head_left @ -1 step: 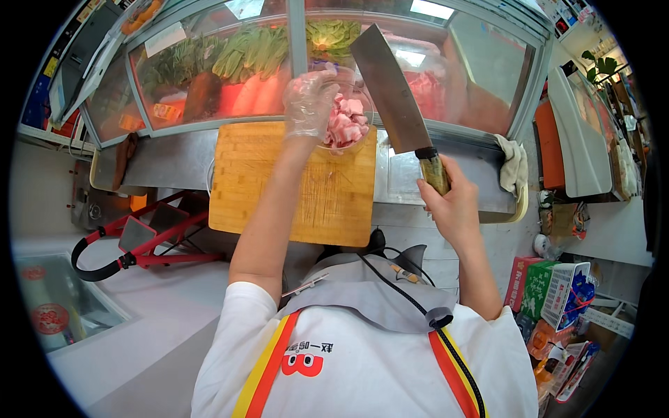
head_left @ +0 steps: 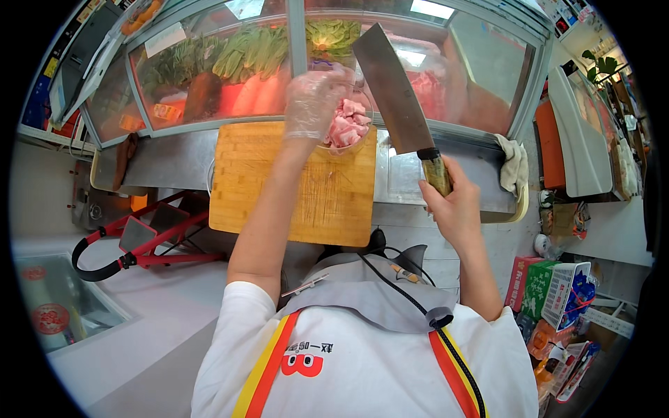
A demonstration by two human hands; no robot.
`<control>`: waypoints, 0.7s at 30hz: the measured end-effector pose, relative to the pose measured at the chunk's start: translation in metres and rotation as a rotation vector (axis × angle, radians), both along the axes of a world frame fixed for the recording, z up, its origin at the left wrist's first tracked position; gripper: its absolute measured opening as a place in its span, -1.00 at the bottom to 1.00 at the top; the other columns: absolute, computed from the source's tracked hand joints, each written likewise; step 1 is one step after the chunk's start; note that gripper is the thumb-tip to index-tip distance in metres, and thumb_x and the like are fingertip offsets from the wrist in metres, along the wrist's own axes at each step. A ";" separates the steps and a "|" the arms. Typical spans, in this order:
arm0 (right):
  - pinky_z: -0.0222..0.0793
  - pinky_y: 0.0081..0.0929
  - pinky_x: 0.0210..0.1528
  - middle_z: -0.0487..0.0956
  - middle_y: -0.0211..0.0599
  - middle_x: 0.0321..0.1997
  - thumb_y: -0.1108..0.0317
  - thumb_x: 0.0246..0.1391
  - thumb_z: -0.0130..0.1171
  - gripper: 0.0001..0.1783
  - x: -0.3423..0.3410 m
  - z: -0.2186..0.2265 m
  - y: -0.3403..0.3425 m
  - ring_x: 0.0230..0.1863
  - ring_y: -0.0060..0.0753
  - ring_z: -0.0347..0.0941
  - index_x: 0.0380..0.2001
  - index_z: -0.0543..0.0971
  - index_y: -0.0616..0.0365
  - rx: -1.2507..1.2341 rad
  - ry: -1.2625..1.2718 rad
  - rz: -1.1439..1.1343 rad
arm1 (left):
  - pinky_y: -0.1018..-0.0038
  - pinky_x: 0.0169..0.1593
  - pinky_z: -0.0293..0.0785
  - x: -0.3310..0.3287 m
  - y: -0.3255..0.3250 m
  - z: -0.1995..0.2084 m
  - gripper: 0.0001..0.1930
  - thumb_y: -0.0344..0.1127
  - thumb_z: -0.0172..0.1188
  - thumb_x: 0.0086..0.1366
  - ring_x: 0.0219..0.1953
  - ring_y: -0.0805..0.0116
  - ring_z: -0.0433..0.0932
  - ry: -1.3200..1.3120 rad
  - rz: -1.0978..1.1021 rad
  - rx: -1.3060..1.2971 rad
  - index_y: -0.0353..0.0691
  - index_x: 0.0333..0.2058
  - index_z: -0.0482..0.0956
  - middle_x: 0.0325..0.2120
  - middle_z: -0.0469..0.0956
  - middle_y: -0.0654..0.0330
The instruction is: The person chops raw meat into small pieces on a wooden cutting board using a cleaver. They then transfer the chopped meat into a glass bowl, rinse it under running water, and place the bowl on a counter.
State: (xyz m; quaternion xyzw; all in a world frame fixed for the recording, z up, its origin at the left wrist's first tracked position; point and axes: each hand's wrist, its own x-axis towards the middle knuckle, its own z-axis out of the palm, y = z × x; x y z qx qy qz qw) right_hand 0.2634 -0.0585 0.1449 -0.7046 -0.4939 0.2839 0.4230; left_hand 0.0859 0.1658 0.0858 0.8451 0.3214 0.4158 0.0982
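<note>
My left hand (head_left: 315, 99), in a clear plastic glove, is at the left side of a clear round bowl (head_left: 371, 111). Its fingers reach over the bowl's far part, and glare on the glove hides how far they are bent. Pink chunks of raw meat (head_left: 347, 127) lie in the bowl, at the far right end of a wooden cutting board (head_left: 279, 181). Bare, my right hand (head_left: 454, 202) is closed round the handle of a cleaver (head_left: 397, 94). The broad blade points up and away, to the right of the bowl, touching nothing visible.
Beyond the board stands a glass display case (head_left: 297, 42) with leafy greens, carrots and meat. A metal counter (head_left: 174, 160) runs beneath the board. A cloth (head_left: 512, 164) hangs at right. A red-framed folding stand (head_left: 153, 240) is at left, a white basket (head_left: 563, 296) at lower right.
My left hand has shifted slightly right, its fingers reaching further over the bowl. The cleaver in my right hand has moved very slightly.
</note>
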 end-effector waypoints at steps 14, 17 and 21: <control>0.35 -0.57 -0.52 0.50 -0.35 -0.59 0.47 -0.06 0.23 -0.61 0.018 0.011 -0.022 -0.61 -0.60 0.42 -0.09 0.45 0.25 0.025 0.027 -0.129 | 0.44 -0.17 0.42 0.034 -0.003 -0.006 -0.87 -0.37 0.06 0.14 -0.29 0.23 0.50 0.895 -0.182 -0.408 -0.13 -0.32 0.53 -0.36 0.55 0.20; 0.34 -0.58 -0.53 0.49 -0.36 -0.59 0.47 -0.06 0.23 -0.60 0.022 0.008 -0.025 -0.62 -0.62 0.41 -0.09 0.45 0.26 0.056 -0.054 -0.106 | 0.41 -0.17 0.42 0.027 0.000 0.005 -0.83 -0.33 0.14 0.13 -0.28 0.23 0.50 0.677 -0.195 -0.697 -0.12 -0.27 0.55 -0.36 0.55 0.19; 0.33 -0.60 -0.55 0.49 -0.39 -0.58 0.47 -0.06 0.23 -0.59 0.019 0.012 -0.029 -0.63 -0.64 0.39 -0.08 0.45 0.26 0.042 0.026 -0.141 | 0.52 -0.32 0.39 -0.015 0.014 0.012 -0.86 -0.32 0.19 0.15 -0.39 0.45 0.48 0.100 -0.310 -0.970 -0.19 -0.30 0.54 -0.47 0.52 0.30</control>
